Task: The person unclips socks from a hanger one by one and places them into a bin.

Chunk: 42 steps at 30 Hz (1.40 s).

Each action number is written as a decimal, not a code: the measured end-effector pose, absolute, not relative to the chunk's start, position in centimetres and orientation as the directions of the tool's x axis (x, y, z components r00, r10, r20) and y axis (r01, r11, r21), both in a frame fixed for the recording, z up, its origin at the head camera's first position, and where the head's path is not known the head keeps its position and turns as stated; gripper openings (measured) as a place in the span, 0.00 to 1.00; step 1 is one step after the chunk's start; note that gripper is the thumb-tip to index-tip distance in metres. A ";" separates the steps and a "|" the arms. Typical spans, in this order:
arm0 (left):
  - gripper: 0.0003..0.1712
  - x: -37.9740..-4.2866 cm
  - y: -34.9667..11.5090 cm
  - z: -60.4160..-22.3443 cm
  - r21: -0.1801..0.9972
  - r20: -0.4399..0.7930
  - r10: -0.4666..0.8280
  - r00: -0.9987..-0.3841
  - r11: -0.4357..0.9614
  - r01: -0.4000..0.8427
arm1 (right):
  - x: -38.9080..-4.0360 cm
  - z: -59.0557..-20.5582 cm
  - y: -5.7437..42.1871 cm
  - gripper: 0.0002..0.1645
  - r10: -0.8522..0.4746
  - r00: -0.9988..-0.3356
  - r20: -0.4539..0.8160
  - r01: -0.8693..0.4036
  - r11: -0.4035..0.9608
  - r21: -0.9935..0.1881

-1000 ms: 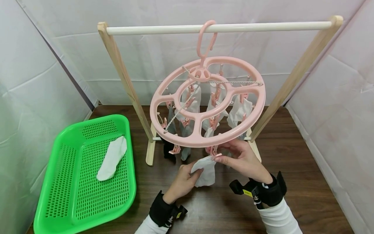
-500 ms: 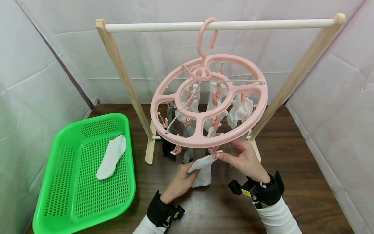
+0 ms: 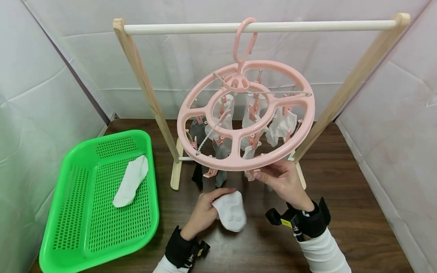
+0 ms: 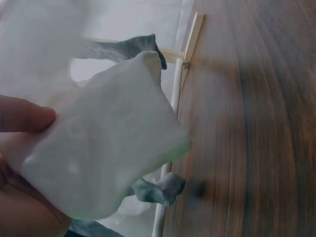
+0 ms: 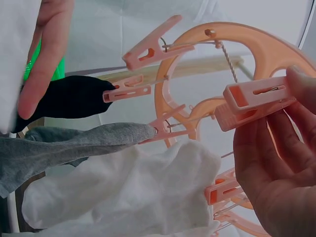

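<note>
My left hand (image 3: 200,213) grips a white sock (image 3: 233,214) between thumb and fingers, low in front of the hanger; the sock spreads across the left wrist view. At the front rim of the pink round clip hanger (image 3: 235,163), my right hand (image 3: 288,182) pinches a pink clothespin (image 5: 257,98) by its handles. No cloth shows in that pin, and the sock is apart from it. Other pins hold a black sock (image 5: 71,102), a grey sock (image 5: 94,140) and a white sock (image 5: 133,182). One pin (image 5: 155,47) near the rim bears nothing.
A green basket (image 3: 154,197) stands on the left of the brown table (image 3: 341,197), with one white sock (image 3: 131,181) in it. The hanger hooks over the white bar (image 3: 184,28) of a wooden-legged rack (image 3: 150,94). Pale cloth walls (image 3: 399,113) enclose the table.
The white sock's edge was up at the front pin; my left hand has drawn it down and to the left, away from the pin. My right hand has stayed on the pin.
</note>
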<state>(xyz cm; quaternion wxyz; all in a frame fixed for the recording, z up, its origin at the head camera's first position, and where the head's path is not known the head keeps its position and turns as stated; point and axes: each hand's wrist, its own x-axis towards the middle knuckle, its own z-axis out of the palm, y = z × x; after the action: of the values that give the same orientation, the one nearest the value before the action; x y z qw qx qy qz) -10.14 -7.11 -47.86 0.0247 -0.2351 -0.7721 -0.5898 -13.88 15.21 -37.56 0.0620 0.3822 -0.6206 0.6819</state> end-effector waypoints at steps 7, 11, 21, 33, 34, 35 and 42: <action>0.33 -9.5 -8.4 -47.3 0.878 0.344 0.297 -0.891 0.235 0.418 | -14.1 -37.6 15.0 0.15 -0.371 -0.692 0.619 -0.577 -0.230 -0.783; 0.32 -8.8 -10.1 -46.6 0.835 0.416 0.252 -0.874 0.275 0.476 | -14.1 -37.7 15.0 0.15 -0.361 -0.682 0.636 -0.581 -0.260 -0.771; 0.39 -7.0 -16.2 -43.0 0.671 0.609 0.104 -0.786 0.462 0.581 | -13.9 -37.7 14.7 0.16 -0.294 -0.687 0.664 -0.598 -0.290 -0.747; 0.34 -5.7 -24.2 -40.5 0.814 0.322 -0.324 -0.890 0.575 0.086 | -12.9 -38.2 14.2 0.16 -0.303 -0.761 0.574 -0.503 -0.284 -0.816; 0.33 -5.7 -24.8 -40.5 0.825 0.270 -0.341 -0.901 0.564 0.034 | -12.9 -38.3 14.2 0.17 -0.306 -0.763 0.569 -0.499 -0.279 -0.820; 0.33 -5.7 -25.2 -40.5 0.830 0.220 -0.351 -0.910 0.557 -0.014 | -12.8 -38.3 14.2 0.17 -0.308 -0.765 0.566 -0.498 -0.276 -0.822; 0.31 -7.9 -31.9 -47.3 0.790 0.169 -0.310 -0.936 0.611 -0.059 | -12.5 -38.6 14.4 0.20 -0.307 -0.788 0.534 -0.495 -0.199 -0.846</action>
<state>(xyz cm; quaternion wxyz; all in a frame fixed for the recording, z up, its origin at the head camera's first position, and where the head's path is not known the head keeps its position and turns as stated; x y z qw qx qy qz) -7.87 -31.90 -47.27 0.1462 0.1043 -0.8854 -0.4288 -12.46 14.40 -38.57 0.0668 0.3187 -0.6293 0.7057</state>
